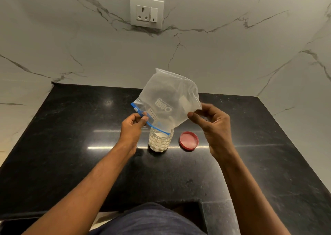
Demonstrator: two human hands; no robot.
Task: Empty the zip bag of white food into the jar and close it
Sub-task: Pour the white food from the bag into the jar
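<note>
A clear zip bag [168, 98] with a blue zip strip is held upside down, its mouth over the clear jar [160, 141]. The jar stands on the black counter and holds white round food up to near its rim. My left hand [133, 127] pinches the bag's blue zip edge at its left. My right hand [214, 125] pinches the bag's lower right side. A small white lump still shows inside the bag near its right edge. The red jar lid [189, 140] lies flat on the counter, just right of the jar.
The black stone counter [71, 136] runs to a marble wall behind. A white wall socket [146, 11] sits high on that wall. The counter's front edge has a cut-out step near my body.
</note>
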